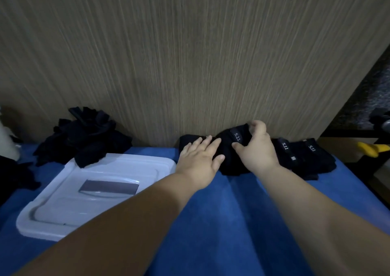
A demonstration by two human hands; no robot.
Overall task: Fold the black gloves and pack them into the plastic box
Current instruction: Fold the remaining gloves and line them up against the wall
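A black glove (230,149) with a grey 5.11 label lies on the blue cloth against the wooden panel. My left hand (200,161) presses flat on its left part with straight fingers. My right hand (256,147) grips the glove's labelled cuff, thumb below and fingers curled over the top. Two more folded black gloves (306,155) with labels lie just right of it. A loose heap of black gloves (84,136) sits at the back left. The white plastic box piece (63,218), shallow with a grey label, lies at front left.
The blue cloth (221,223) covers the surface. A wood-grain panel (190,54) rises right behind the gloves. At the right edge stand a dark frame and a yellow object (371,149). More dark fabric (14,176) lies at the far left.
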